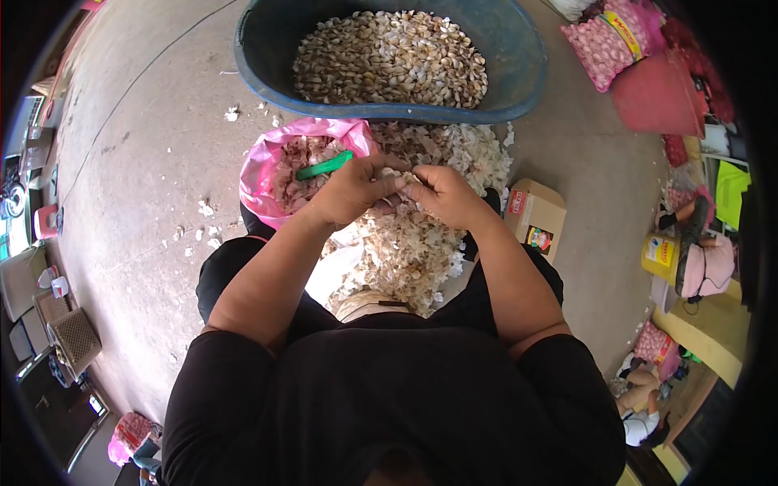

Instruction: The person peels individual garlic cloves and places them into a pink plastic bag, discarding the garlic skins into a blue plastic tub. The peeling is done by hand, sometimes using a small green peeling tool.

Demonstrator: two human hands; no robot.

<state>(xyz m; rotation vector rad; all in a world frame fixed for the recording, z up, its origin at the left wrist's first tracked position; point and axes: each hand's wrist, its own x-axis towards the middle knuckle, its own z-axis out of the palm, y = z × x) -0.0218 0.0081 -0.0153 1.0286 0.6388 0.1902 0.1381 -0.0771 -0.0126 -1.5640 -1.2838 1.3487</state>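
Two hands: left hand (354, 191), right hand (444, 194), fingertips clamped on one pale garlic piece (391, 173) near the blue tub (512, 53); pink sack (258, 180) beside tub, mouth open, presumably for easy reach.

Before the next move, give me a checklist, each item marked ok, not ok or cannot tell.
1. Left hand and right hand visible: ok; they meet above the peel pile.
2. Pale piece between them fully visible: not ok; partly covered.
3. Pink bag open: ok.
4. Green handle clear of left hand: cannot tell; outlines meet.
5. Blue tub upright: ok; cloves inside.
6. Floor free of scraps: not ok; pale flakes left of the bag.
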